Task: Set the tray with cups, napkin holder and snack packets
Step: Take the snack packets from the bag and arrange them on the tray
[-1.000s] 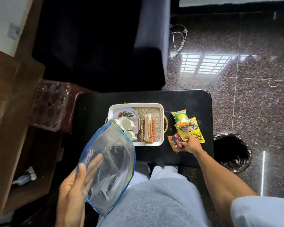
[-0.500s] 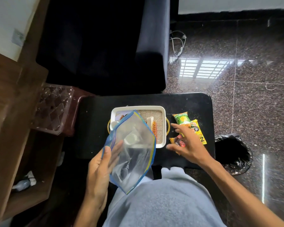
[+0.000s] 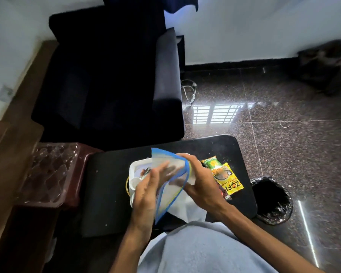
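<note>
Head view is looking down on someone sitting at a low black table (image 3: pixel 106 194), and both hands are busy with a clear zip bag (image 3: pixel 167 196) with a blue edge.

The right hand (image 3: pixel 202 186) is curling its fingers round the bag's right side and properly gripping it. The left hand (image 3: pixel 146 192) is lying along the bag's near face with its fingers pretty much straight, so it's steadying more than grabbing. I can't tell what its thumb is doing. The bag is hanging tilted, up off the table. The film is too blurry for me to say what's inside.

Right underneath, the white tray (image 3: pixel 133 168) is sitting around the middle of the table. Only its left end is peeking out past the left hand, with a white cup (image 3: pixel 135 183) in it. The rest of the tray is hiding behind the hands and bag.

The bit that matters is the snack packets (image 3: pixel 229 184). They're lying in a little overlapping pile near the table's right edge, outside the tray and just beside the right hand. Their long sides are running roughly from the far edge toward the near edge, slanting a bit. So I'm guessing the right hand is the obvious one to grab them, since the left would be reaching across the bag. Getting them onto the tray is looking like a short sideways carry to the left. I'd say the bag has to get out of the way first, because it's blocking the tray.

Off the table's right edge, a bin (image 3: pixel 272 201) with a black liner is standing on the floor.
</note>
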